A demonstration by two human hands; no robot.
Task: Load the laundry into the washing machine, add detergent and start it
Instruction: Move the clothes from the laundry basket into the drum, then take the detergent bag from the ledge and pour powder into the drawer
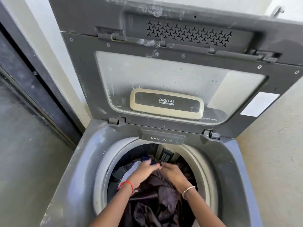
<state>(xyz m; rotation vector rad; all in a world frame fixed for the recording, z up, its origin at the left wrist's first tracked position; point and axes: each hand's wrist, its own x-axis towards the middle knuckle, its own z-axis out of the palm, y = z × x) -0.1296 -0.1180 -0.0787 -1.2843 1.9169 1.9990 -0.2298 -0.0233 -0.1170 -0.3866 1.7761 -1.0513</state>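
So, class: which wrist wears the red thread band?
The left hand's wrist: its red thread band contrasts with the pale beaded bracelet by the right hand.

The top-load washing machine (78,161) has its lid (164,76) flipped up at the back, and the detergent drawer (161,138) sits at the rear rim of the drum (105,161), just under the lid hinges. Down in the drum there's a pile of laundry (154,199), with the left hand (144,172) and right hand (172,173) side by side on top of it, and a sliding door frame (32,76) runs along the machine's left.
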